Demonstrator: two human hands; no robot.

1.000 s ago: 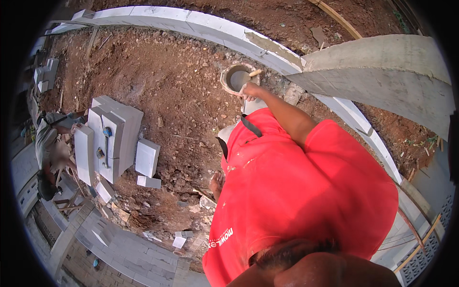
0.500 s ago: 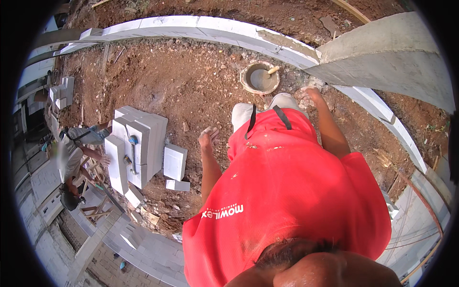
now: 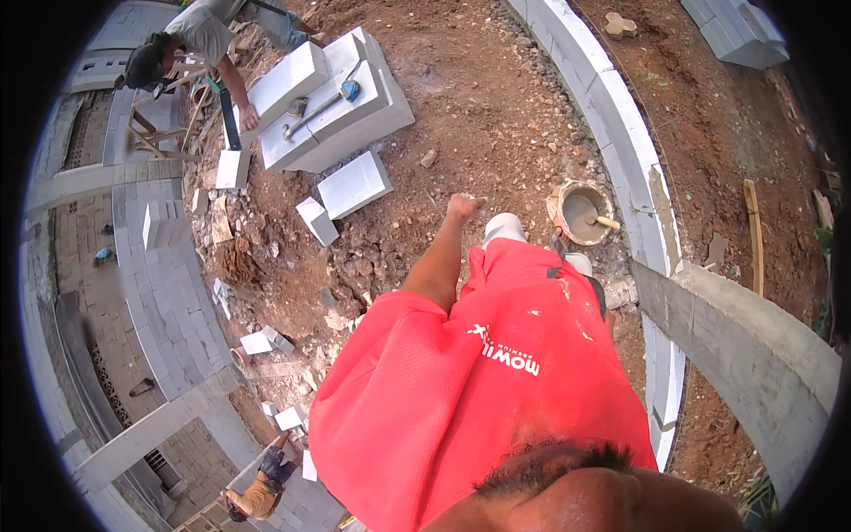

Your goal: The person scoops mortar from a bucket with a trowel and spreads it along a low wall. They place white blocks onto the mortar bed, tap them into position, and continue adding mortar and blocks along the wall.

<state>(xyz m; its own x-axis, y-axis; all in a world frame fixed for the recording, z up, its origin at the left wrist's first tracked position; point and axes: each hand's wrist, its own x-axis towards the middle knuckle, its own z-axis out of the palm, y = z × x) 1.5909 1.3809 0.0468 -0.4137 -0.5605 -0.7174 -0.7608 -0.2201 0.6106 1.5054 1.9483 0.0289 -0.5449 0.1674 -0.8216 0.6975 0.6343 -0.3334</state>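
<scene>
My left hand (image 3: 465, 207) hangs over the reddish soil, holding nothing, its fingers loosely apart and pale with dust. My right hand is hidden behind my red shirt (image 3: 496, 355). In front of me and to the right stands a round bucket (image 3: 556, 206) with a crusted rim. Grey mortar (image 3: 581, 215) lies in it, and a light-coloured tool handle (image 3: 608, 222) sticks out over its edge. The bucket is apart from my left hand. Left of that hand, a white block (image 3: 356, 185) and a smaller block piece (image 3: 316, 222) lie on the ground.
A stack of white blocks (image 3: 381, 115) carries a hammer (image 3: 312, 117) and a blue tape measure (image 3: 350, 89). Beside it a co-worker (image 3: 208, 35) bends with a hand on a block. A low block wall (image 3: 620, 115) meets a concrete beam (image 3: 736, 355). Another person (image 3: 261, 488) is lower left.
My view and body have turned left, so the block stack and the bucket sit further right in view. My right hand has gone out of sight; the left still holds nothing.
</scene>
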